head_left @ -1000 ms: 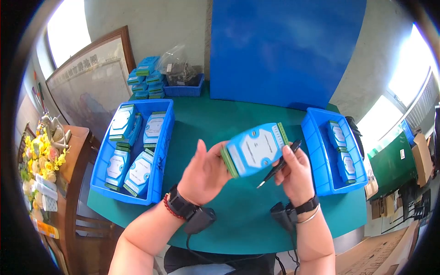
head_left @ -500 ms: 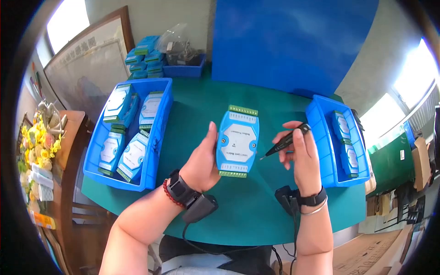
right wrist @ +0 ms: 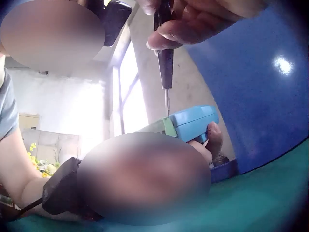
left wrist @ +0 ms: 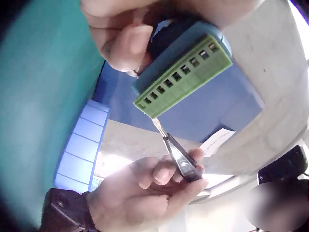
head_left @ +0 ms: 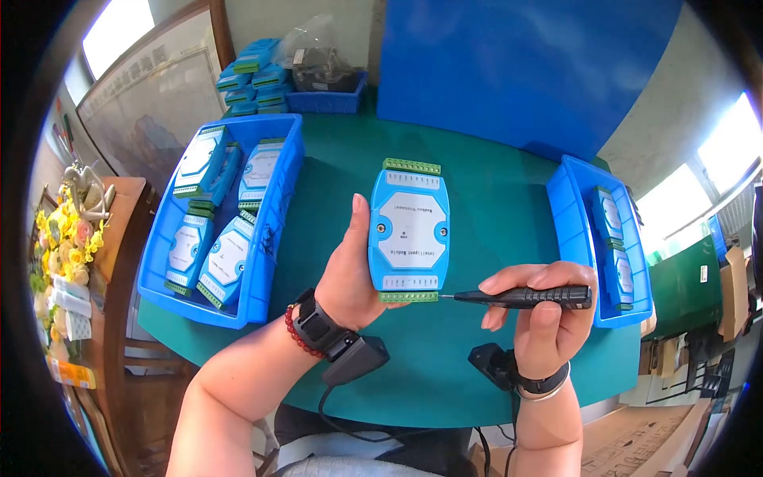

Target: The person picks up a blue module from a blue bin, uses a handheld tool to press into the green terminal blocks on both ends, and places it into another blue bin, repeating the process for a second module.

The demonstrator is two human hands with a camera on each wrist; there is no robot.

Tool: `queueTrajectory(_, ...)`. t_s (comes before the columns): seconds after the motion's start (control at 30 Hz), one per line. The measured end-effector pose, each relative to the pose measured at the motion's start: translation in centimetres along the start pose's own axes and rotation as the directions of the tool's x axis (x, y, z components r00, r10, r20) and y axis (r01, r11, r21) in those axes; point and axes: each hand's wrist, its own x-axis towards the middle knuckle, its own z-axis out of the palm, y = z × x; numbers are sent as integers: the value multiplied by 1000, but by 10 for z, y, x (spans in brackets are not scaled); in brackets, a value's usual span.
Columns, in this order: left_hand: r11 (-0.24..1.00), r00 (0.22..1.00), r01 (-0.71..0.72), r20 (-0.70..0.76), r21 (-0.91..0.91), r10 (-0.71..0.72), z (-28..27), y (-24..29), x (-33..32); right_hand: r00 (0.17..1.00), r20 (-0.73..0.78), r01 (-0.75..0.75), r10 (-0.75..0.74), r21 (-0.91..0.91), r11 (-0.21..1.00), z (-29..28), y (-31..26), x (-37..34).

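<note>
A blue module (head_left: 409, 230) with green terminal strips at both ends is held upright by the left hand (head_left: 350, 274), its thumb along the left edge and the other fingers hidden behind. The right hand (head_left: 548, 314) pinches a black screwdriver (head_left: 524, 297), level, its thin tip at the right end of the lower green strip (head_left: 408, 296). In the left wrist view the screwdriver (left wrist: 181, 157) meets the edge of the green strip (left wrist: 186, 75). The right wrist view shows the screwdriver shaft (right wrist: 167, 101) touching the module's green end (right wrist: 169, 126).
On the left stands a blue bin (head_left: 258, 266) with several modules. Another blue bin (head_left: 579, 230) at the right holds two visible modules. Stacked modules (head_left: 256, 60) and a small blue tray (head_left: 326, 102) with a plastic bag are at the back, beside a large blue panel (head_left: 509, 71).
The module has been turned from slanted to upright in the left hand, and the right hand has let go of it. The screwdriver has swung level and its tip has come to the lower green strip.
</note>
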Motion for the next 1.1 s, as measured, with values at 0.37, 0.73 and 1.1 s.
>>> queueTrajectory(0.37, 993, 997, -82, 0, 80, 83, 7, -4, -1, 988, 127, 98, -91, -54, 994, 1, 2, -2)
queueTrajectory(0.73, 984, 996, -18, -81, 177, 33, 16, -7, -4, 991, 6, -133, 134, -100, 986, 3, -2, 1)
queueTrajectory(1.1, 981, 994, -42, -91, 191, 61, 14, -4, -3, 992, 96, 88, -80, -77, 993, 4, 3, -4)
